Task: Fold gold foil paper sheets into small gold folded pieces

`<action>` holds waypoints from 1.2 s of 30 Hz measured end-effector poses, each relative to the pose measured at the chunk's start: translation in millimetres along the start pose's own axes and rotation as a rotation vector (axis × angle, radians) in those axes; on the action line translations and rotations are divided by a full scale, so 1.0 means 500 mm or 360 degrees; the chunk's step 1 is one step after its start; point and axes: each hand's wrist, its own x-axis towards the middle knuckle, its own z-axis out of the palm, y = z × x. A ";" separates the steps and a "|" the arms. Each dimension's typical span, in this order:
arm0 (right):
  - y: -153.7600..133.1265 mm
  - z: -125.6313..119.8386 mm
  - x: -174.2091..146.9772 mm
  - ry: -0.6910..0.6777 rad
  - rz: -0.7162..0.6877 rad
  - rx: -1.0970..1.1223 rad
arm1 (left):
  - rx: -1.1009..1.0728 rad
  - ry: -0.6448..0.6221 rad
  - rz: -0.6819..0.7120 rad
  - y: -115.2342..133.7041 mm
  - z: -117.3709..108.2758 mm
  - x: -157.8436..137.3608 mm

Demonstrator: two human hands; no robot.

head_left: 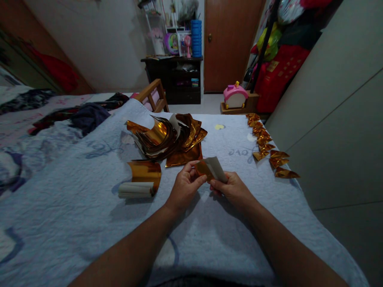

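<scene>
Between my hands is a sheet of gold foil paper [216, 167], partly folded, with a gold face and a pale backing showing. My left hand [187, 183] pinches its left side between thumb and fingers. On the lower right edge, my right hand [230, 186] grips the same sheet. A loose, fanned pile of gold foil sheets [167, 137] lies just beyond my left hand. Nearer on the left sit a curled gold sheet [146, 171] and a pale roll of sheets [136, 190]. Several folded gold foil pieces [261, 137] stand in a row at the far right.
Everything lies on a pale blue cloth [89, 211] covering the bed. Crumpled clothes [89, 118] are at the left. Past the far edge are a wooden chair [154, 95], a dark cabinet [182, 85] and a pink toy [235, 96]. A pale wardrobe [338, 119] borders the right side.
</scene>
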 end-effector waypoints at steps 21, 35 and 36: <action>-0.011 -0.031 -0.002 0.0273 -0.0144 0.0295 | 0.0163 -0.0272 -0.0220 0.003 -0.020 0.007; -0.011 -0.026 0.000 0.0169 -0.0279 -0.0615 | 0.1108 -0.0421 0.0075 0.007 -0.026 0.004; -0.007 -0.026 0.001 0.0172 -0.0306 -0.0680 | 0.1155 -0.0354 0.0085 0.006 -0.025 0.004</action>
